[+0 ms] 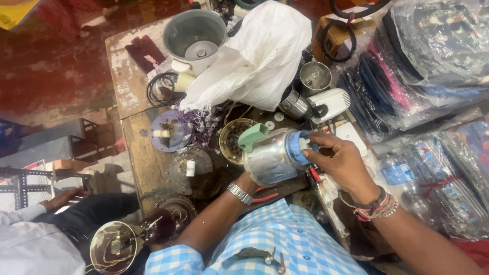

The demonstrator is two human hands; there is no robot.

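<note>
While both arms reach in from the lower edge of the frame, the hands meet at its centre.

Left hand point(248, 179): mostly hidden behind the jar; wrist with a metal watch point(239, 193) bent upward; whether its fingers are closed cannot be told.

Right hand point(342, 162): comes from the lower right, wrist with thread bracelets point(378, 206); fingers curled closed, the tips pinching the jar's blue base.

Steel mixer jar with a green handle and blue plastic base point(270, 155): lies tilted on its side above the wooden workbench point(145, 158), base against the right fingertips, body over the left hand.

Around: white cloth bag point(257, 56) at upper centre; grey cooker pot point(194, 35) at upper left.
</note>
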